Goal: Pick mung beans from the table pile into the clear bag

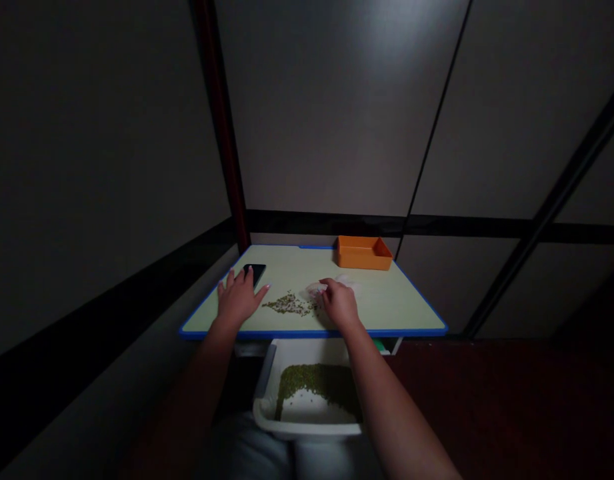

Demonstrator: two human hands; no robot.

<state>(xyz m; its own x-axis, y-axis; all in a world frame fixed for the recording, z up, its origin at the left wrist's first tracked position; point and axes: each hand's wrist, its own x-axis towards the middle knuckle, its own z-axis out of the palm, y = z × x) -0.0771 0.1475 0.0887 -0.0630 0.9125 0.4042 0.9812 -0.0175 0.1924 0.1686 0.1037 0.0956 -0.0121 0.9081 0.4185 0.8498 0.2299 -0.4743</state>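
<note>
My left hand (237,295) lies flat with fingers spread at the table's left side, its fingertips over a dark phone (257,272). My right hand (339,301) is closed, thumb and fingers curled on a crumpled see-through plastic bag (314,289) with faint reddish marks. Part of the bag is hidden behind the fingers. Between the two hands, a thin scatter of small green beans (289,304) mixed with paler bits spreads over the pale tabletop (287,262). Some beans lie right beside the bag.
An orange open box (364,259) stands at the table's back right. Below the blue front edge (307,333), a white tub (307,430) with more green beans (317,377) rests by my lap. Dark panelled walls (331,133) close in behind and on the left.
</note>
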